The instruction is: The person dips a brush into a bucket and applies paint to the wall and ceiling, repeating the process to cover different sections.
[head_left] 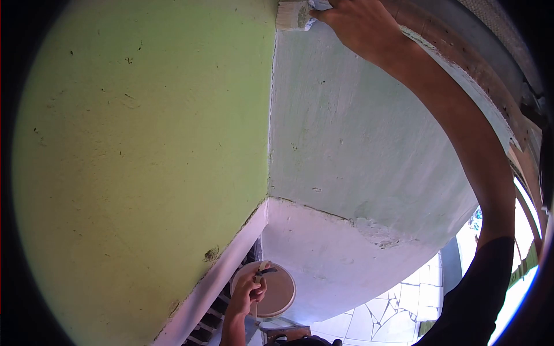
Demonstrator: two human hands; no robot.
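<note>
At the top of the view my right hand (360,23) is closed around a wide paintbrush (293,15). Pale bristles point left, against the wall near the corner line, and the brush's handle is mostly hidden by the fingers. Lower down, my left hand (249,295) is closed over a round bucket (283,294), gripping what looks like its handle. A pale piece and a dark strip show at the fingers; their exact form is hard to make out. Beside the brush, the whitish-green wall (358,132) meets the yellow-green wall (156,144).
A white lower band (323,248) runs under the pale wall, with rough, chipped plaster (378,233) along its edge. A white ledge (231,245) slopes along the green wall. Below are a broken-tile floor (381,305) and a brown wooden piece (288,333). Brown timber (438,34) edges the upper right.
</note>
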